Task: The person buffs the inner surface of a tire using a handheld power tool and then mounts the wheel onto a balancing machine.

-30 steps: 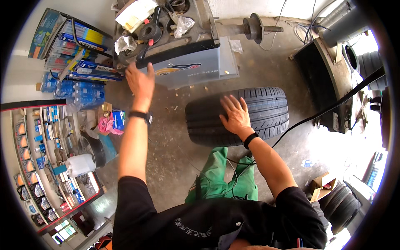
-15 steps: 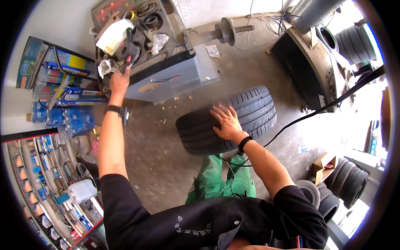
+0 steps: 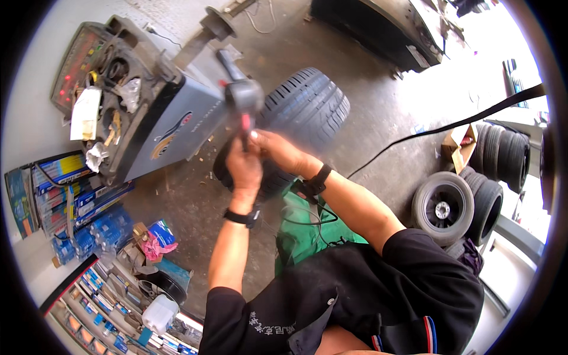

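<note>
Because the left hand point(image 3: 244, 171) wraps its fingers low around the handle of a dark tool point(image 3: 244, 97), the bulky head seems to sit clear of them. The right hand point(image 3: 283, 154) meets it there, perhaps for steadiness, though blur hides whether its fingers grip. Beneath, the tyre point(image 3: 310, 106) stands tread-up just before the green trousers point(image 3: 296, 231), likely so the legs can prop it.
</note>
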`<action>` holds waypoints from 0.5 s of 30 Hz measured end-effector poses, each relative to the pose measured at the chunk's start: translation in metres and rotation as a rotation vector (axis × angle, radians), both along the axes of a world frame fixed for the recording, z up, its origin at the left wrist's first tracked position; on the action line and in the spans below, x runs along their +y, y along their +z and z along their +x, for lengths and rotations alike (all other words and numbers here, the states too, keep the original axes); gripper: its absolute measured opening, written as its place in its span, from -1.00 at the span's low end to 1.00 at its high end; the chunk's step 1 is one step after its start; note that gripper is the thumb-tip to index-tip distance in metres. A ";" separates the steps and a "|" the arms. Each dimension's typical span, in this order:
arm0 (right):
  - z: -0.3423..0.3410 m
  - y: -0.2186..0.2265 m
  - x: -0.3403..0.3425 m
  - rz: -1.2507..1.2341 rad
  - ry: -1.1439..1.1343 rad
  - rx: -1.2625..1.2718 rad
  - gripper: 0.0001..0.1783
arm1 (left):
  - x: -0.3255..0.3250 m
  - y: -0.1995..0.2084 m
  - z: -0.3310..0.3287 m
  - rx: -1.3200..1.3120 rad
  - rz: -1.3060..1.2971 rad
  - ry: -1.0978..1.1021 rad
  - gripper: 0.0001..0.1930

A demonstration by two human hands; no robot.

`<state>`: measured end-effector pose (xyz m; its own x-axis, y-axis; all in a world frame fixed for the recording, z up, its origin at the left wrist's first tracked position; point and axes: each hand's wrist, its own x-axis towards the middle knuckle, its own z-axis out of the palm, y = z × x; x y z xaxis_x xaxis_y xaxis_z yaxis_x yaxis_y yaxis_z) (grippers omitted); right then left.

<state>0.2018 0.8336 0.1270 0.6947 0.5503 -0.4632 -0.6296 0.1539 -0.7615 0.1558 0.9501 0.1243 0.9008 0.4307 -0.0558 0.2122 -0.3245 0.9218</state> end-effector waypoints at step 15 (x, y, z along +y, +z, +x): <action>-0.054 -0.078 -0.252 -0.385 -0.803 0.352 -0.82 | -0.076 -0.080 0.087 -0.141 1.029 -0.709 -0.49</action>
<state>0.1475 0.5816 0.0491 0.5847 -0.2639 -0.7671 -0.6475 0.4179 -0.6373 0.2428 0.8740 0.0440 0.9224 -0.3627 0.1329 -0.3820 -0.9075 0.1746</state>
